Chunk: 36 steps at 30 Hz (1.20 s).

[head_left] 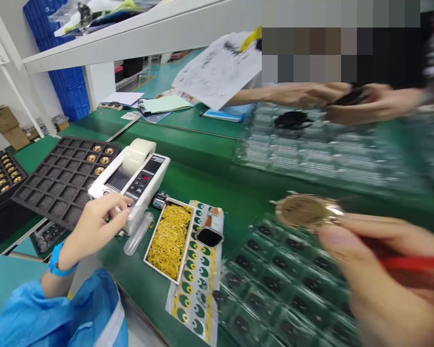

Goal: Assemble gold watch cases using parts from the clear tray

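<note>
The tape dispenser [137, 176] is located right of the foam tray [67, 176] on the table [130, 277]; the box of rings [169, 241] lies between the dispenser and the sticker sheet [198, 270], with the blister tray [282, 289] to the sheet's right.

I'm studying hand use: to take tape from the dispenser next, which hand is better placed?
Probably the left hand: its fingers are at the tape dispenser, while the right hand is farther off and holds a round gold-coloured part.

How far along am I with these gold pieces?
Hard to say. Possibly done: the gold pieces in the far-left tray. In hand: one round gold piece, in your right hand. Possibly left: five in the foam tray by the tape dispenser. Those trays' roles could be reversed.
</note>
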Motion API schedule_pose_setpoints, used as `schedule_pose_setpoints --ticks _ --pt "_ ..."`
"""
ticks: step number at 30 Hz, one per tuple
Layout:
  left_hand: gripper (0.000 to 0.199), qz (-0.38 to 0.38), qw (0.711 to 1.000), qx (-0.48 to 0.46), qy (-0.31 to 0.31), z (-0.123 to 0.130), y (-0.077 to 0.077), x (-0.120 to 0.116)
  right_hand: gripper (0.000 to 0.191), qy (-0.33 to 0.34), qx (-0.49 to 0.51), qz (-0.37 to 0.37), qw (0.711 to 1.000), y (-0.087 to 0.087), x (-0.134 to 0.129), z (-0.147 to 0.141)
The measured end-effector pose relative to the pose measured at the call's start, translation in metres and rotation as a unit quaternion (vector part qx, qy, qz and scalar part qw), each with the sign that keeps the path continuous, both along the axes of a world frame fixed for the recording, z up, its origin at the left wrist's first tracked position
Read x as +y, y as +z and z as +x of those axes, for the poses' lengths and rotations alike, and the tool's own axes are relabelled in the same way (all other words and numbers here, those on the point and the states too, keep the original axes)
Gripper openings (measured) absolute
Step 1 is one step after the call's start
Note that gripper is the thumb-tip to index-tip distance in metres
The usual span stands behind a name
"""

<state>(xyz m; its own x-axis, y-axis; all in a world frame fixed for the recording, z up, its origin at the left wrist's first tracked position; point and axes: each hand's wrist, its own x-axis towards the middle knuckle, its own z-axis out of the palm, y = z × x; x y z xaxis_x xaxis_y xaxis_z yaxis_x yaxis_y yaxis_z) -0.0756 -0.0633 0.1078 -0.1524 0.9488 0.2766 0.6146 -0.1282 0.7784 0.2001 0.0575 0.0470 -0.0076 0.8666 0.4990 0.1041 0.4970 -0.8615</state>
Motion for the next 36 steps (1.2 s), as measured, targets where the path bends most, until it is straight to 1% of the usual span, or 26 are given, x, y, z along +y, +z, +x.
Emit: schedule_pose_setpoints --ticks 1,2,4,5,7,9,11,14,20,24,29,36 --pt "0.021 0.025 0.999 -0.021 -0.012 0.005 0.01 0.006 0.017 0.011 0.0 0.01 1.0 0.004 0.002 -0.004" --pt "0.022 0.05 0.997 -0.044 -0.033 0.012 0.018 0.013 0.02 0.036 0.001 0.014 0.999 0.009 0.004 -0.008" --pt "0.024 0.084 0.988 -0.085 -0.1 0.03 0.029 0.03 0.026 0.097 0.008 -0.006 0.995 0.018 0.006 -0.011" --pt "0.024 0.087 0.981 -0.101 -0.139 0.04 0.032 0.039 0.03 0.117 0.012 -0.029 0.993 0.021 0.006 -0.012" --pt "0.023 0.069 0.968 -0.133 -0.201 0.06 0.03 0.057 0.036 0.142 0.03 -0.083 0.986 0.027 0.005 -0.012" --pt "0.022 0.038 0.959 -0.161 -0.231 0.076 0.026 0.075 0.04 0.165 0.053 -0.127 0.977 0.032 0.003 -0.012" --pt "0.022 0.011 0.956 -0.173 -0.237 0.087 0.021 0.088 0.042 0.194 0.074 -0.154 0.966 0.035 0.001 -0.011" --pt "0.023 -0.015 0.956 -0.163 -0.243 0.093 0.017 0.1 0.042 0.231 0.1 -0.173 0.952 0.039 -0.002 -0.01" --pt "0.024 -0.041 0.946 -0.177 -0.268 0.092 0.014 0.108 0.04 0.274 0.149 -0.209 0.927 0.041 -0.002 -0.008" --pt "0.024 -0.049 0.948 -0.174 -0.264 0.092 0.011 0.109 0.04 0.268 0.162 -0.231 0.921 0.037 0.0 -0.007" --pt "0.024 -0.051 0.946 -0.171 -0.27 0.092 0.008 0.11 0.038 0.267 0.164 -0.224 0.923 0.034 -0.001 -0.007" --pt "0.024 -0.029 0.953 -0.152 -0.262 0.092 0.008 0.109 0.04 0.25 0.154 -0.233 0.927 0.034 -0.002 -0.007"
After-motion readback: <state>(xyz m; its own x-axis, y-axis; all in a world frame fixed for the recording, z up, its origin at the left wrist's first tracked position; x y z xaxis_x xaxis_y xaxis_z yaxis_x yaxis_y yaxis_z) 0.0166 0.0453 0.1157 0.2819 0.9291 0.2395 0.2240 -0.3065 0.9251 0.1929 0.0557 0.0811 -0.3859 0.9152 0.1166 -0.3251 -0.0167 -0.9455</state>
